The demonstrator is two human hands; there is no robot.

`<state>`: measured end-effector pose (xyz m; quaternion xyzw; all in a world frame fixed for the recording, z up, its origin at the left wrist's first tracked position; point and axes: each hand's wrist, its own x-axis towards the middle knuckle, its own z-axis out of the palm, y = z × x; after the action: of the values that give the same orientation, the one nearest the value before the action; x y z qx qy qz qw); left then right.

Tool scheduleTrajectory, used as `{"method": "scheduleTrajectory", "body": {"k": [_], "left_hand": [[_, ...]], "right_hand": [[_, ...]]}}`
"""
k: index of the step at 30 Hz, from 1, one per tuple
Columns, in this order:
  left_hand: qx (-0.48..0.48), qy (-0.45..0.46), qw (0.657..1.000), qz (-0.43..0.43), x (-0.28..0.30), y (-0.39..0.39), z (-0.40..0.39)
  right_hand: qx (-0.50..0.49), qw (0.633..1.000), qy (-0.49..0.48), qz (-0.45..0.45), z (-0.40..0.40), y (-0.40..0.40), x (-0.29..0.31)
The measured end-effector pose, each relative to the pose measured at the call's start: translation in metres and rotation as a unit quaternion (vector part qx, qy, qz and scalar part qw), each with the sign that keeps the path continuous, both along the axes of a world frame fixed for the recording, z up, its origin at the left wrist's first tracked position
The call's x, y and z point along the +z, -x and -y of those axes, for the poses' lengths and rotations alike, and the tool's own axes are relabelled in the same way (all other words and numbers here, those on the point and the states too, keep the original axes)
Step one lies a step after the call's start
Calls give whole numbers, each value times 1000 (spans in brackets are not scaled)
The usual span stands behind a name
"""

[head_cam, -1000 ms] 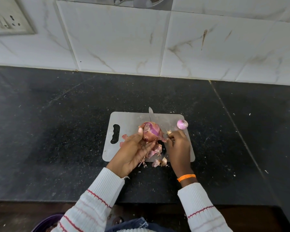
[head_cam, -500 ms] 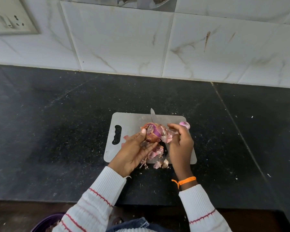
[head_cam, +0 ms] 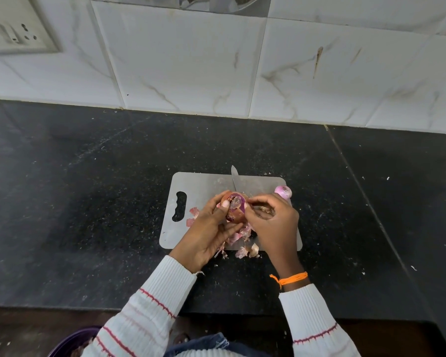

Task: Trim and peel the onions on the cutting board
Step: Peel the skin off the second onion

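A grey cutting board (head_cam: 204,184) lies on the black counter. Above it my left hand (head_cam: 209,233) grips a red onion (head_cam: 235,208) with brown skin partly torn away, thumb on top. My right hand (head_cam: 271,222) is right beside the onion, thumb and forefinger pinching a flap of its skin (head_cam: 247,202); a dry brown scrap shows under its curled fingers. A peeled purple onion (head_cam: 283,191) sits at the board's far right corner. A knife (head_cam: 236,180) lies on the board behind the onion, blade tip pointing away, handle hidden by my hands.
Loose pink and brown onion peels (head_cam: 242,243) are heaped at the board's near edge, a few more by its handle slot (head_cam: 193,215). A purple bowl (head_cam: 72,341) shows below the counter edge at bottom left. The tiled wall with a switch plate (head_cam: 13,27) stands behind.
My right hand moved left to the onion's top and took hold of a skin flap. My left hand turned the onion a little and kept its grip.
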<state>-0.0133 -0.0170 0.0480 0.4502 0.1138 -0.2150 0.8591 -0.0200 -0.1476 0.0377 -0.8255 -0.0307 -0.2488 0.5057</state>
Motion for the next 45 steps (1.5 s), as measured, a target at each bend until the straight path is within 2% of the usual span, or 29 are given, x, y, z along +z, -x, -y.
{"method": "scheduleTrajectory", "body": {"k": [7,12,18,24,30,35,38,42,45], "left_hand": [[-5,-25,1000,15,0,2,0],[-11,-36,999,19,-1,4,2],[0,-24,1000,10,1,3,1],[3,-15,1000,2,0,4,3],[10,-18,1000,12,-4,5,3],[-1,-10,1000,18,-3,3,2],[-2,5,1000,30,-2,2,-1],[-21,7,999,35,-1,3,-2],[-12,0,999,52,-1,2,-4]], "right_hand": [[16,1000,-4,-1,3,1,-2],[-29,999,15,-3,5,0,-6],[-20,996,-71,-56,2,3,-3],[-31,996,-64,-45,-5,1,-6],[-29,998,-19,-45,-8,0,-10],[-79,991,93,-54,0,-5,-24],[-89,984,129,-81,6,-6,-35],[-68,982,149,-98,2,-8,-37],[-71,989,99,-79,3,-9,-31]]}}
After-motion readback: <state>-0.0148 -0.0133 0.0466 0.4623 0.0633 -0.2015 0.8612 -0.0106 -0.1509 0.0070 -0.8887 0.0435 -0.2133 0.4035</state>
